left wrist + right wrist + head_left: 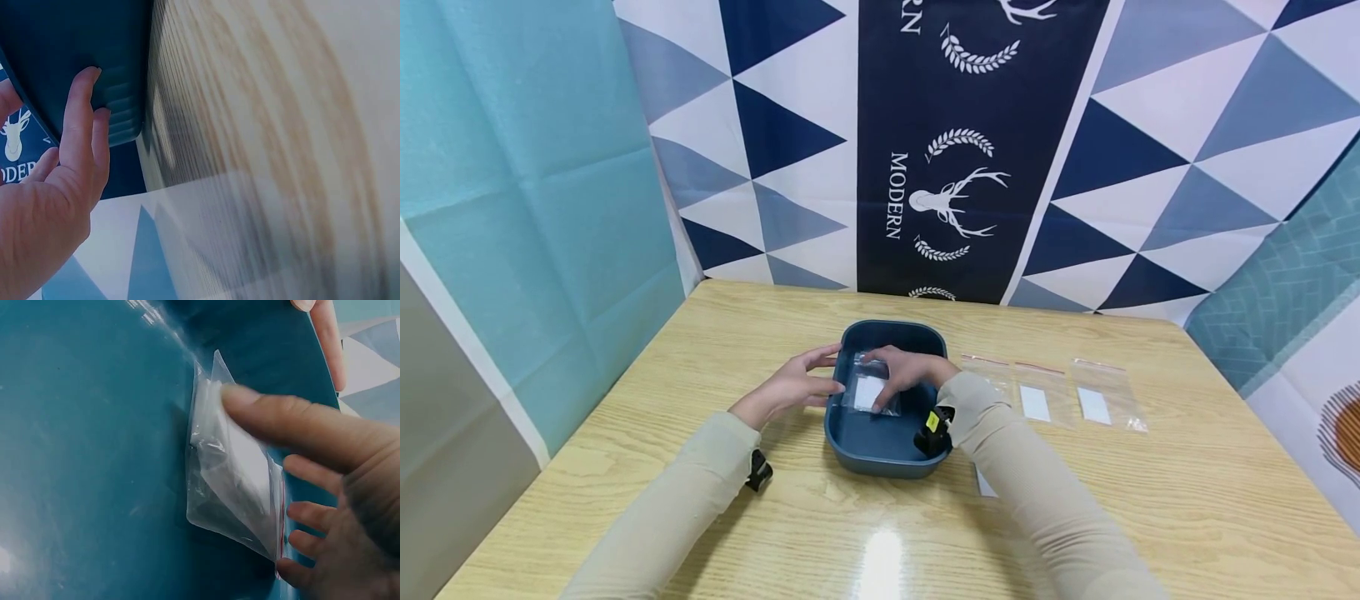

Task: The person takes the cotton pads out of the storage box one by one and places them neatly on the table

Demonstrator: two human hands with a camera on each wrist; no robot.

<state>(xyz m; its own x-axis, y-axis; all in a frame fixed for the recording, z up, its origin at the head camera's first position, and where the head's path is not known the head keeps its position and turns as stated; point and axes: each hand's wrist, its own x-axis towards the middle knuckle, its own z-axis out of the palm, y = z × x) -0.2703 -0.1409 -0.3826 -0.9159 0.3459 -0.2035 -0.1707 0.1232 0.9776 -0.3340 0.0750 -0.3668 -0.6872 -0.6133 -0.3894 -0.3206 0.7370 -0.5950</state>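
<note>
A dark blue plastic bin point(880, 468) stands on the wooden table. My left hand point(792, 385) holds its left wall. In the left wrist view, fingers of the left hand point(78, 150) lie against the bin's ribbed outer side point(119, 94); the right wrist view has a fingertip over the rim. Inside the bin lies a clear zip bag point(868, 392) with a white card in it. My right hand point(913, 371) reaches in over this bag. In the right wrist view its blurred thumb point(269, 412) touches the bag point(231, 469), while its other fingers spread beside the red-striped zip edge.
To the right, more clear zip bags with white cards lie flat in a row, among them a middle bag point(1036, 402) and a right-hand bag point(1096, 404). Another white card point(985, 482) is partly hidden beneath my right forearm. A patterned curtain point(790, 150) hangs behind the table.
</note>
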